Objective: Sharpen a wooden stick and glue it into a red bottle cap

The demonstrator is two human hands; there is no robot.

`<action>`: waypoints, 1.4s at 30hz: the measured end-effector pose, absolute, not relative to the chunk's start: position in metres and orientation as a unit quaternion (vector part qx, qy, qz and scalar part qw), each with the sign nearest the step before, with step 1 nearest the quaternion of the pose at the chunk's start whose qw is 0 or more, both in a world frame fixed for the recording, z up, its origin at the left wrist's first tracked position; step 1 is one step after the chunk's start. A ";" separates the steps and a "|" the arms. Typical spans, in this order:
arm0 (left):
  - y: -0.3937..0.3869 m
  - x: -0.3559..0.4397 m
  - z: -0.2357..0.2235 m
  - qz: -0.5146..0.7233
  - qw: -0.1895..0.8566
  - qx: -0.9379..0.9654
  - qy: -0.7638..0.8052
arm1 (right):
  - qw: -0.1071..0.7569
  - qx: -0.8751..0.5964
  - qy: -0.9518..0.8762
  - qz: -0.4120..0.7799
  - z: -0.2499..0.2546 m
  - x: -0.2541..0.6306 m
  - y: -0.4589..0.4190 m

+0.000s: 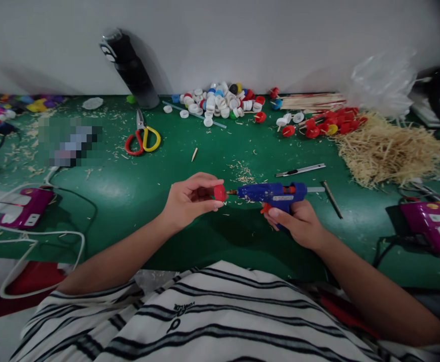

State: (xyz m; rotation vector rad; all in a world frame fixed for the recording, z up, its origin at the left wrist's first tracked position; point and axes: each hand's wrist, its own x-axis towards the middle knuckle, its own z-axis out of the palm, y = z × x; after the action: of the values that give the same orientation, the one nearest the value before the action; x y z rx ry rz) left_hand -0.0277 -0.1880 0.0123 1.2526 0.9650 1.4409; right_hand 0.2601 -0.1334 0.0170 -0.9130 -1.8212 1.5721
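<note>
Between the thumb and fingers of my left hand point(190, 200) is a red bottle cap point(220, 193), held on its side and turned toward the right. My right hand point(298, 221) is wrapped round the handle of a blue hot glue gun point(265, 192), its fingers by the orange trigger point(266, 208). The glue gun's nozzle points left and sits right at the cap; I cannot tell whether they touch. A clear glue stick point(315, 189) pokes out of the gun's back end. Wood shavings point(242, 172) lie just behind the nozzle.
Scissors point(143, 138), a utility knife point(300, 170) and a short pointed stick point(194, 154) lie on the green table point(174, 171). Behind are a black bottle point(133, 68), piled bottle caps point(220, 103), red caps with sticks point(318, 125) and wood shreds point(391, 148). Purple power boxes point(27, 207) flank me, with cables.
</note>
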 end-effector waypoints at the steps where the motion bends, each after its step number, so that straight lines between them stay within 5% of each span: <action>1: -0.188 -0.028 0.012 0.591 0.481 0.513 0.395 | 0.280 -0.340 -0.679 0.588 0.017 0.260 -0.133; 32: -0.188 -0.028 0.012 0.585 0.501 0.506 0.388 | 0.305 -0.345 -0.709 0.534 0.012 0.269 -0.134; 38: -0.190 -0.028 0.013 0.585 0.492 0.524 0.376 | 0.341 -0.342 -0.694 0.534 0.007 0.268 -0.139; 42: -0.191 -0.029 0.014 0.609 0.464 0.515 0.385 | 0.475 -0.314 -0.593 0.570 0.019 0.264 -0.136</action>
State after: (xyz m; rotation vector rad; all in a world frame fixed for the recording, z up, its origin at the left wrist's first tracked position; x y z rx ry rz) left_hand -0.0289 -0.1907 0.0136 1.2657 0.9448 1.4972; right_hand 0.2643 -0.1365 0.0192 -0.7675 -1.4498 1.3930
